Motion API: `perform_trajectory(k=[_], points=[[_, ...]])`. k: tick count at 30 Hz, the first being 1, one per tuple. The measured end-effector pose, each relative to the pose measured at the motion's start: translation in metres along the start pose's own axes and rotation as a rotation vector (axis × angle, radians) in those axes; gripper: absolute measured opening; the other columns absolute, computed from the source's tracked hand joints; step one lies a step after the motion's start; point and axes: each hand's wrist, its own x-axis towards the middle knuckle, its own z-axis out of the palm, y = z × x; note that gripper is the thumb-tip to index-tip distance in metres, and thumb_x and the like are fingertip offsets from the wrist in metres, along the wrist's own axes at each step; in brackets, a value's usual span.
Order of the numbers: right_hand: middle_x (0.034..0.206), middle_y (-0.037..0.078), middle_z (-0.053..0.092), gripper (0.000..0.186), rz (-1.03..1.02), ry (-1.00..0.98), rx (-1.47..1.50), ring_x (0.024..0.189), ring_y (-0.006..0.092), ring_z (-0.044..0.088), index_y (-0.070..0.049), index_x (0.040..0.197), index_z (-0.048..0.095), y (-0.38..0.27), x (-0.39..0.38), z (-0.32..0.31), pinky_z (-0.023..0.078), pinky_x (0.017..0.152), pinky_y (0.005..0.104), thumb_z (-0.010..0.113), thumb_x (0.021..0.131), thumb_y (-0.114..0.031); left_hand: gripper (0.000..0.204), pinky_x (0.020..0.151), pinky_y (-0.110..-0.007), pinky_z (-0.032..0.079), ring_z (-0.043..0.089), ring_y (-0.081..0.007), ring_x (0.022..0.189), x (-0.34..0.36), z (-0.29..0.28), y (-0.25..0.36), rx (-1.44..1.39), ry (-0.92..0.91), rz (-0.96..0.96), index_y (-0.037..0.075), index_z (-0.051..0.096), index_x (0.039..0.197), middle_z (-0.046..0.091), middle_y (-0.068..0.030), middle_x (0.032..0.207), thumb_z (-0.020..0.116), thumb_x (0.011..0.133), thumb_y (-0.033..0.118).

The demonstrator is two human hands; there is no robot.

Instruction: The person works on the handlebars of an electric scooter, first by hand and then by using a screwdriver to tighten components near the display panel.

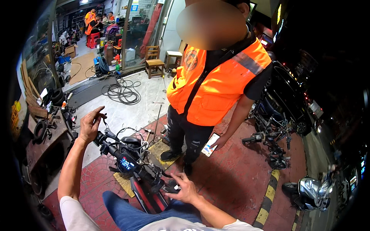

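Note:
I stand astride an electric scooter or bike with a lit blue display in the middle of its dark handlebar. My left hand is just beyond the left end of the bar, fingers loosely bent and apart, fingertips at the brake lever. Whether they touch the lever is hard to tell. At the right end, my right hand has its fingers spread, with thumb and fingertips on either side of the right grip and near the right brake lever. Neither hand is wrapped around a grip. Loose cables stick up in front of the bar.
A person in an orange vest stands close ahead, holding a phone. Tools, including a hammer, lie near a yellow tactile slab. A coiled black cable and wooden chair are behind. A cluttered workbench stands left; parked bikes right.

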Motion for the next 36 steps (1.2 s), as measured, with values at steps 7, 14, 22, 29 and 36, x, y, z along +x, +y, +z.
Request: perform_trajectory(k=[7,14,22,29,36], points=[[0.131,0.028,0.056,0.094,-0.003,-0.001,-0.026,0.111,0.0447,0.066,-0.012,0.146,0.056,0.001,0.000,0.002,0.058,0.090,0.0491,0.087,0.069,-0.057,0.022,0.073,-0.036,0.053,0.068,-0.0258,0.078,-0.002,0.003,0.001,0.067,0.065,-0.072,0.004,0.069,0.108,0.068,-0.0122,0.085,0.064,0.089,0.012],[0.129,0.024,0.058,0.092,-0.003,0.011,-0.001,0.112,0.0426,0.065,-0.009,0.144,0.057,0.000,-0.001,0.002,0.057,0.091,0.0470,0.087,0.070,-0.055,0.017,0.070,-0.037,0.051,0.066,-0.0265,0.075,-0.002,0.005,-0.006,0.039,0.069,-0.112,0.003,0.067,0.098,0.067,-0.0125,0.084,0.065,0.087,0.016],[0.128,0.023,0.058,0.091,0.000,0.018,0.005,0.111,0.0417,0.065,-0.009,0.142,0.059,-0.001,0.000,0.000,0.057,0.090,0.0464,0.088,0.069,-0.054,0.017,0.066,-0.037,0.049,0.064,-0.0272,0.071,0.000,0.005,-0.004,0.099,0.065,-0.067,0.003,0.066,0.094,0.067,-0.0122,0.083,0.067,0.086,0.017],[0.127,0.024,0.058,0.091,-0.001,0.027,0.024,0.109,0.0421,0.066,-0.008,0.142,0.059,-0.001,-0.001,-0.001,0.057,0.090,0.0466,0.089,0.069,-0.053,0.015,0.065,-0.037,0.049,0.063,-0.0275,0.070,-0.003,0.006,-0.009,0.129,0.043,-0.092,0.003,0.067,0.091,0.067,-0.0121,0.080,0.068,0.085,0.017],[0.125,0.026,0.060,0.093,-0.079,0.071,-0.004,0.111,0.0425,0.066,-0.007,0.141,0.059,-0.001,0.004,-0.001,0.057,0.092,0.0467,0.091,0.066,-0.050,0.030,0.089,-0.033,0.050,0.067,-0.0203,0.097,0.011,-0.001,-0.006,-0.038,-0.040,-0.188,0.003,0.072,0.114,0.073,-0.0096,0.106,0.069,0.093,0.024]])
